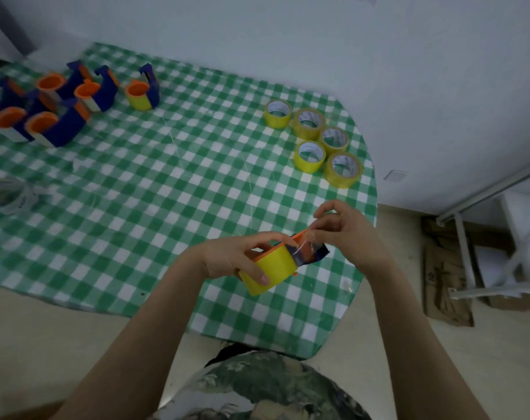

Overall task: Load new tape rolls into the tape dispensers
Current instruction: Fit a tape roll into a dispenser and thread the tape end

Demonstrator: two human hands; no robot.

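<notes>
My left hand point(233, 257) grips a blue and orange tape dispenser point(310, 253) with a yellow tape roll point(273, 269) seated on its orange hub. My right hand point(345, 231) pinches the clear tape end over the dispenser's blue front. Both hands are above the near right part of the green checked table point(166, 183). Several loose yellow tape rolls point(310, 156) lie at the table's right edge. At the far left stand several blue and orange dispensers point(45, 116), one of them a loaded dispenser point(141, 92) holding a yellow roll.
Crumpled clear wrap point(12, 195) lies at the table's left edge. Flat cardboard point(445, 274) and a white metal frame point(482, 256) sit on the floor to the right. A wall runs behind the table.
</notes>
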